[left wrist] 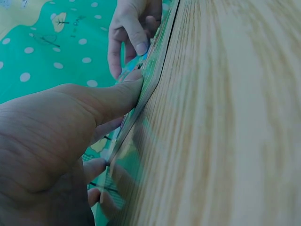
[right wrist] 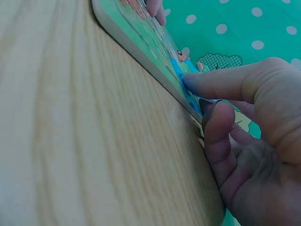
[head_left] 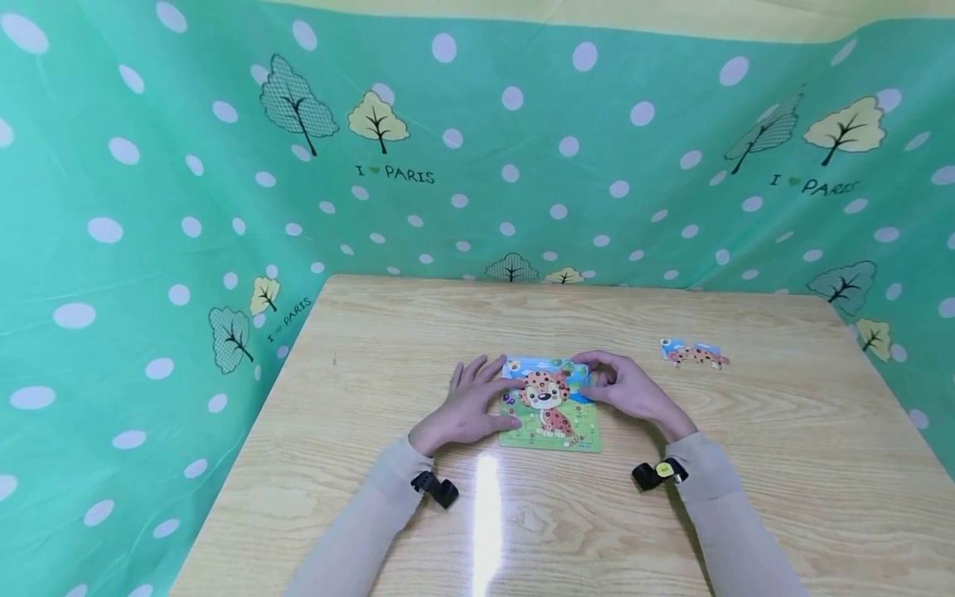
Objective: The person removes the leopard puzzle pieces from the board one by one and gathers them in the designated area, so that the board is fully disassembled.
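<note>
A flat jigsaw puzzle board with a cartoon spotted leopard lies on the wooden table, its picture in blue and green. My left hand rests at its left side with fingers spread. Its thumb lies on the board's near left part, and a fingertip reaches the leopard's face. At the upper right corner, my right hand pinches a blue puzzle piece. The right thumb presses on top of it while other fingers curl at the board's edge. That hand partly hides the corner.
A separate puzzle section with a spotted body on blue lies to the right, beyond the right hand. Behind and left of the wooden table hangs a green dotted cloth. A bright light reflection crosses the near tabletop.
</note>
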`<action>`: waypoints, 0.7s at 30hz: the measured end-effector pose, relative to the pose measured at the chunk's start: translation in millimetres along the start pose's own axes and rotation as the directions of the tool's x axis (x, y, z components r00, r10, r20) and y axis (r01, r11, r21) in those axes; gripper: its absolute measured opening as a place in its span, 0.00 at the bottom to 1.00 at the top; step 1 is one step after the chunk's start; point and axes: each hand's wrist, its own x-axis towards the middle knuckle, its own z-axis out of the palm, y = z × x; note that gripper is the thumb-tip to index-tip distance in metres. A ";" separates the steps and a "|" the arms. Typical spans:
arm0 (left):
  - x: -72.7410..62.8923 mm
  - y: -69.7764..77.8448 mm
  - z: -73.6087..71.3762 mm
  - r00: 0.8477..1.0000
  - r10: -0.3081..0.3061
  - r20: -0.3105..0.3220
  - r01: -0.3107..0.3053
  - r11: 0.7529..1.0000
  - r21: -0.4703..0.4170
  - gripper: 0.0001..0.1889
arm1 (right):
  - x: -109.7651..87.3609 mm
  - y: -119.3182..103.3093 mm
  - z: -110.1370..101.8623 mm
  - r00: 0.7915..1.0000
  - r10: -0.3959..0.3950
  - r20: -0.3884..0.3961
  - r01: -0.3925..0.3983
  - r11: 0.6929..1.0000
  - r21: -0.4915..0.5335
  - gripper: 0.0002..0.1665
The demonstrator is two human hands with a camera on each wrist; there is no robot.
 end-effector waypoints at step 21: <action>-1.4 1.7 0.5 1.000 0.004 -0.003 -0.004 1.000 -0.004 0.34 | 0.9 3.7 1.0 0.998 0.033 -0.045 -0.030 0.998 0.062 0.33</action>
